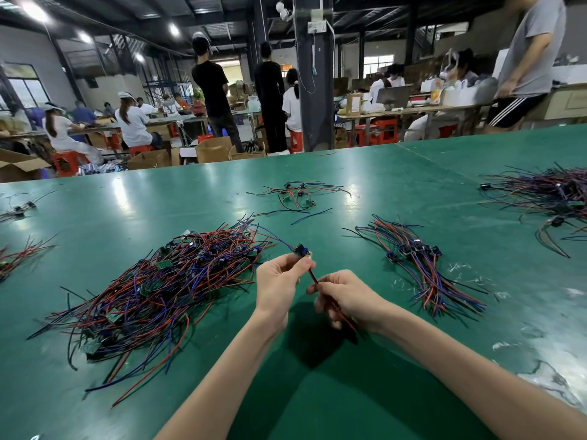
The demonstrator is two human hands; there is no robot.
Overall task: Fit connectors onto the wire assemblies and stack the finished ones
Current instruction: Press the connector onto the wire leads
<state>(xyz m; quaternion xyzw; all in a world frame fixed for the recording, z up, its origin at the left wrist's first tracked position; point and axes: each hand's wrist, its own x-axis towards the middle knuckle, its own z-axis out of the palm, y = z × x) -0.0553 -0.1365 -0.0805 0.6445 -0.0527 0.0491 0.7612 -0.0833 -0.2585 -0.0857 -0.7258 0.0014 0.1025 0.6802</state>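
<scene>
Pinching one connector, left hand sits beside right hand gripping one wire.

Green table top shines glossy and smooth, lamp glare spread across it. Over on the right the coating looks worn, a scuffed patch whitish and dull. The loose wire pile shows smooth plastic insulation in red, blue and black, faintly sheened. The connector reads as dark hard plastic, the red wire below it slick-skinned. Beyond the edge, cardboard boxes look matt brown, stools bright red plastic.
</scene>
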